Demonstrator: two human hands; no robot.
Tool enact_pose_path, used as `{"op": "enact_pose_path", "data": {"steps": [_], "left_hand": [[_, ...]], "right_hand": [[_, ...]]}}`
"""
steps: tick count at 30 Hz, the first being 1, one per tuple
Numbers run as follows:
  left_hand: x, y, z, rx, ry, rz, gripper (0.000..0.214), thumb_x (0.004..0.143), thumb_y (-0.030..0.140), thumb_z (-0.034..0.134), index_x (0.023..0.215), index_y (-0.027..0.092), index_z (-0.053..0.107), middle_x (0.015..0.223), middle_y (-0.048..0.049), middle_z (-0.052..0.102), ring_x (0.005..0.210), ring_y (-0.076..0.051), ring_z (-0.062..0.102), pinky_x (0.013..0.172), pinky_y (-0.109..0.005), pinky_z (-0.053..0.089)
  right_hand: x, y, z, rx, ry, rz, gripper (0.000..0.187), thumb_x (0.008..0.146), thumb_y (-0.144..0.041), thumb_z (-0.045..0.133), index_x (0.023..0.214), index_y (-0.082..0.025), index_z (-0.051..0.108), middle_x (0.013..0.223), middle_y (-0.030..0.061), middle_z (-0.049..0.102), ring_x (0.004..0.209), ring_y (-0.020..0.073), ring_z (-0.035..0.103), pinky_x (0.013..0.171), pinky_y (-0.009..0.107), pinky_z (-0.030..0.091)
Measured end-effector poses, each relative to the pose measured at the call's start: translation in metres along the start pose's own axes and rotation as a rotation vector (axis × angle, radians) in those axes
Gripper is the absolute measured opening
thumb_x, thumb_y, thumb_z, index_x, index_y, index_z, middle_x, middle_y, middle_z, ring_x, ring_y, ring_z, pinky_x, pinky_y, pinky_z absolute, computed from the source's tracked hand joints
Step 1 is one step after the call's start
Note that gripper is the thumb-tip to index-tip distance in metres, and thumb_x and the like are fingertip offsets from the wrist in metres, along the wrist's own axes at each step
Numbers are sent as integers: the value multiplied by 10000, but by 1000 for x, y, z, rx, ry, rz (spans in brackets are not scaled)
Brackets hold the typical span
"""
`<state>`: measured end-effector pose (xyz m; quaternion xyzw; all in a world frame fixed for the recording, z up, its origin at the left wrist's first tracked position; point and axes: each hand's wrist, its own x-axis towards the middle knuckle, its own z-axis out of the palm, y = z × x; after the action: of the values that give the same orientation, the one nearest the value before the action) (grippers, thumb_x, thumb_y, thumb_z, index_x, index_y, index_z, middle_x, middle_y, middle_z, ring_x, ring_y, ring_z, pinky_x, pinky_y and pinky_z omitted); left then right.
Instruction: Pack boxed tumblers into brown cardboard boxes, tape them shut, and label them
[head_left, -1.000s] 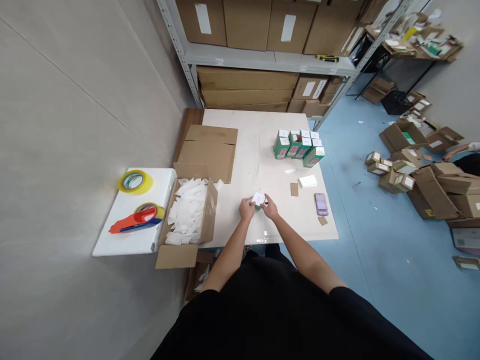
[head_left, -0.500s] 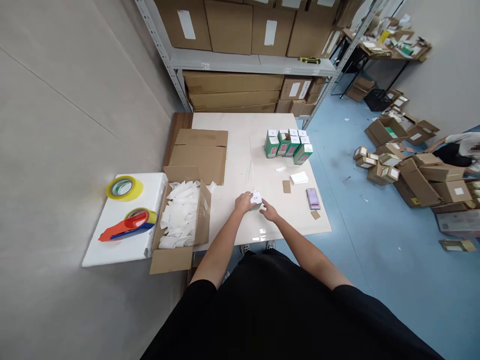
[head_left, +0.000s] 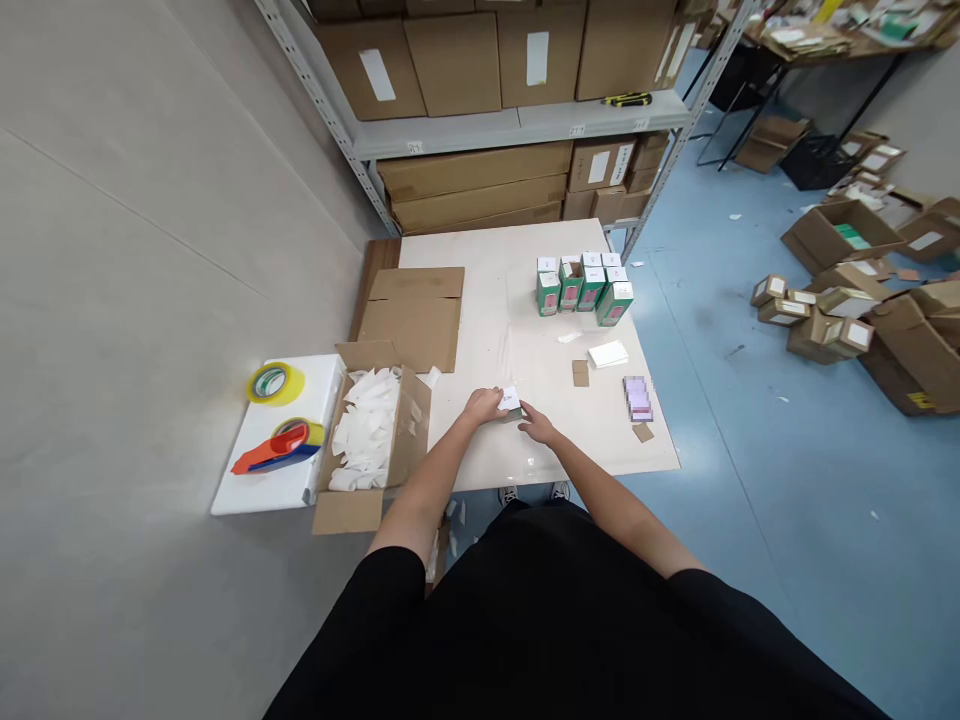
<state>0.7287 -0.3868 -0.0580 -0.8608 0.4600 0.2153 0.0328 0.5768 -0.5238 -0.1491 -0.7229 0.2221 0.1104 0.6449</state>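
A small carton (head_left: pixel 511 399) with a white printed top and a green lower side stands near the front of the white table (head_left: pixel 480 330). My left hand (head_left: pixel 484 404) is closed on its left side. From the right, my right hand (head_left: pixel 536 423) has bent fingers against the carton's edge, steadying it between both hands. Further back are several green and white cartons (head_left: pixel 591 288) in rows, one with its top open. To the right lie a white stack of paper (head_left: pixel 608 354), a piece of brown cardboard (head_left: pixel 580 373) and a purple stack (head_left: pixel 637 398).
At left, an open cardboard box (head_left: pixel 415 425) holds white paper slips; behind it lies a flat cardboard sheet (head_left: pixel 412 315). Yellow tape (head_left: pixel 276 383) and a red tape dispenser (head_left: pixel 270 452) rest on a white block (head_left: pixel 232 490). A shelf (head_left: pixel 517 128) with cartons borders the back.
The view has turned slightly, so the table and shelf sit differently in the picture. Both hands stay at the small carton, with little movement.
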Motion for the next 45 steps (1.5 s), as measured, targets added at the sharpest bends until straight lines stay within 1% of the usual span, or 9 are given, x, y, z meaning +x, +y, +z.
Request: {"op": "enact_pose_path", "data": {"steps": [12,18,21,26,30,34,39,42,45], "left_hand": [[-2,-4,11,57,-4,14,445,984,445,618,1336,174,611,1451,-197,608,1049,-296,740,864,-356,540],[-1,-16,5,-215,-6,10,373,1055,455,446,1193,233,712,1132,-71,765,987,-214,726,877,-284,509],[0,-23,7,-453,102,-116,510,1090,499,304,1106,262,755,1003,-24,786,960,-186,714,860,-257,501],[18,-23,27,-735,218,-431,641,1097,540,233,1163,176,756,1023,-102,806,926,-208,735,793,-282,527],[32,-16,46,-795,152,-483,516,1064,491,411,1328,138,678,1176,-159,786,1017,-237,748,836,-312,540],[28,-11,53,-782,210,-505,505,1039,447,485,1440,155,578,1322,-184,716,1155,-250,707,888,-325,530],[8,-5,49,-690,332,-411,422,1068,464,415,1341,240,647,1476,-135,605,1229,-227,670,966,-335,525],[-1,-4,51,-727,240,-269,581,987,465,594,1515,229,538,1578,-137,534,1380,-253,591,1066,-338,499],[-4,-9,57,-843,165,-198,746,935,349,653,1630,238,407,1520,-122,611,1348,-264,625,1080,-373,518]], "right_hand": [[0,12,0,256,-81,54,965,728,-131,659,1639,-339,415,1703,31,392,1454,333,548,1193,487,455],[-1,6,3,168,-9,46,907,750,-114,622,1619,-313,449,1643,41,489,1428,291,581,1174,461,478],[-4,1,7,127,44,61,891,759,-117,607,1615,-311,452,1652,36,477,1423,284,587,1177,465,479],[-14,-5,15,90,127,75,885,768,-119,610,1615,-312,444,1669,46,454,1407,278,603,1184,467,474],[-22,-5,25,90,202,137,864,790,-147,611,1620,-308,429,1669,52,453,1408,269,600,1177,459,482],[-27,-5,35,107,272,173,924,796,-162,612,1668,-299,338,1698,70,404,1430,268,577,1182,451,478],[-24,-12,43,59,334,143,996,788,-163,584,1705,-306,225,1682,84,429,1419,258,575,1183,462,473],[-16,-20,44,5,348,120,929,783,-164,572,1672,-292,331,1665,73,456,1393,257,589,1177,449,475],[-10,-27,44,-56,384,123,831,806,-162,545,1624,-253,423,1619,77,517,1337,250,625,1167,429,479]]}}
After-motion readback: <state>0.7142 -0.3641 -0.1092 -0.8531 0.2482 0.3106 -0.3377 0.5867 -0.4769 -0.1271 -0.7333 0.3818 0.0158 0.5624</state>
